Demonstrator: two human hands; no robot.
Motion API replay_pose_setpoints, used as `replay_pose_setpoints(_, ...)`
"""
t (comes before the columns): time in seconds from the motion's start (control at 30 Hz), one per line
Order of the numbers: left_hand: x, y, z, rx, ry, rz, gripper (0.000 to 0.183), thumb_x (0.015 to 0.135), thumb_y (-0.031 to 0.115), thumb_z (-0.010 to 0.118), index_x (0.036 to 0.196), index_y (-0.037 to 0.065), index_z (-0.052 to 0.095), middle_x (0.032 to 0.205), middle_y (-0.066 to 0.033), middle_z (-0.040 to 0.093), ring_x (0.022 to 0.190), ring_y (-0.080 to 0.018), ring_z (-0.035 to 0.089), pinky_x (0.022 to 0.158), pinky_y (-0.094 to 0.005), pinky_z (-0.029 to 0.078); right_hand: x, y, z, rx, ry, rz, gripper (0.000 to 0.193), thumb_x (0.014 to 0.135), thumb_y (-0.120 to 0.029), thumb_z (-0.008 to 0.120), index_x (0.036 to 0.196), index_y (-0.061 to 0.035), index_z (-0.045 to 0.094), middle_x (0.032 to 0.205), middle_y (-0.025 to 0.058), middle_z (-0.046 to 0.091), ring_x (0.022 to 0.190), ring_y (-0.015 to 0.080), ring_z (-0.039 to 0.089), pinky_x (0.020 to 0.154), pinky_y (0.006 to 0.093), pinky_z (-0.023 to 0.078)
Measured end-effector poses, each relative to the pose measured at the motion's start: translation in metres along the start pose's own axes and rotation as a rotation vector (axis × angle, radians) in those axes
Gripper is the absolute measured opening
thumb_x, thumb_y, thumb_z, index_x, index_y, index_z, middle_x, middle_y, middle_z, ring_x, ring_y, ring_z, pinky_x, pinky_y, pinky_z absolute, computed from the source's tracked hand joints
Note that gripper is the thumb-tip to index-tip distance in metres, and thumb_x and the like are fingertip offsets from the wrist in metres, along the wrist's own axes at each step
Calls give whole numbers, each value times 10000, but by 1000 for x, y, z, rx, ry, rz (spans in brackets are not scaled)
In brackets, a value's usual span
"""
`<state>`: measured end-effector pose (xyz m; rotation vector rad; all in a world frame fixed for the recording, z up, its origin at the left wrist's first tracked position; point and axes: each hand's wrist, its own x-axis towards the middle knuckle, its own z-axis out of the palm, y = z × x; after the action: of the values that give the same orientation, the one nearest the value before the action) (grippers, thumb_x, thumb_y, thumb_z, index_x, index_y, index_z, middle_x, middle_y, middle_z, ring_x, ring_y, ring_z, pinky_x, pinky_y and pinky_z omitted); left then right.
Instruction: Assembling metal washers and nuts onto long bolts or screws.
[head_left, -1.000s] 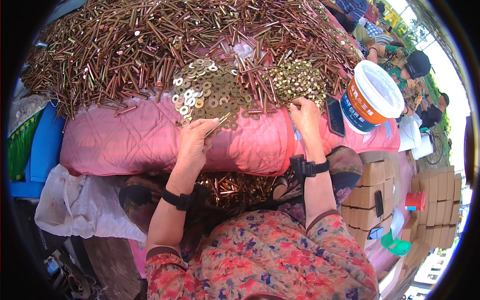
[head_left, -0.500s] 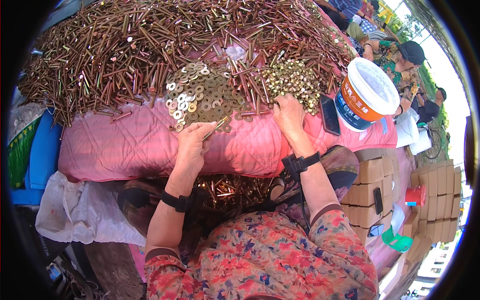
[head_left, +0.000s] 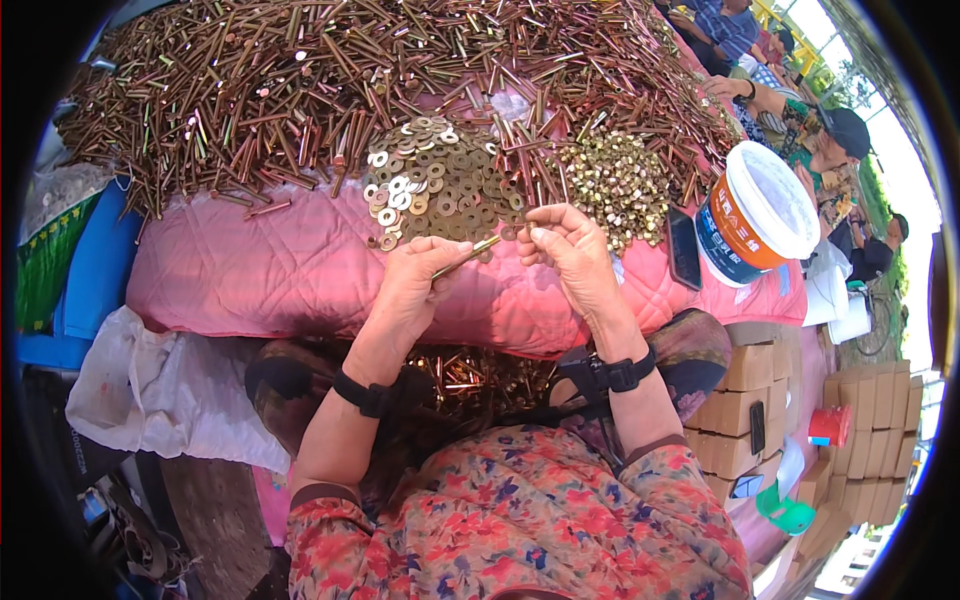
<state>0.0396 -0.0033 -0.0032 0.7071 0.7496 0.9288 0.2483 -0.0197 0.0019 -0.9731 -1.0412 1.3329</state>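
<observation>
My left hand (head_left: 413, 277) is closed round a slim brass-coloured bolt (head_left: 484, 246), its tip pointing right and away from me. Close by on the right, my right hand (head_left: 578, 262) has thumb and fingertips pinched together; whatever is between them is too small to make out. Just beyond the hands lies a heap of flat round washers (head_left: 432, 188). To its right is a pile of small gold-coloured nuts (head_left: 625, 185). A wide spread of long coppery bolts (head_left: 300, 95) covers the far part of the surface.
A pink quilted cover (head_left: 250, 270) lies under the hardware. Right of the nuts are a dark phone (head_left: 684, 250) and a white bucket with an orange and blue label (head_left: 745, 215). Cardboard boxes (head_left: 725, 415) are stacked at right. Other people (head_left: 835, 145) sit at the far right.
My right hand has drawn back from the nuts toward my left hand, fingers pinched. My left hand has shifted right, still holding the bolt. The whole view has shifted slightly.
</observation>
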Motion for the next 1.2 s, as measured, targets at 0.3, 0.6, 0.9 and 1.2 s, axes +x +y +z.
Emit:
replay_pose_setpoints(0.3,-3,4,-3,-13,6,-6,88,837,84,612,770,28,603,545,42,440,442,-24,318,403,-174,211,-3,1,29,53,-9,-1,173,873,-52,588,1035,9,576,898,74,638,791,109,610,725,229,503)
replay_pose_setpoints(0.6,-5,5,-6,62,49,9,90,793,66,664,729,23,617,556,28,489,441,-23,349,410,-176,229,-11,1,34,-16,-40,25,126,855,-45,618,968,3,591,812,20,608,711,70,570,661,206,489)
replay_pose_setpoints(0.9,-11,6,-3,298,-6,207,56,755,51,699,726,26,658,603,25,567,490,-13,428,439,-164,274,-9,0,29,-468,-138,102,285,892,-264,603,750,-18,584,680,21,587,595,56,529,526,243,435)
replay_pose_setpoints(1.2,-10,5,-8,197,-59,124,49,741,43,699,730,6,669,657,-7,617,585,-53,517,545,-194,394,-21,-3,44,-637,-37,-304,311,888,-293,595,771,-6,566,687,57,599,574,115,562,521,253,438)
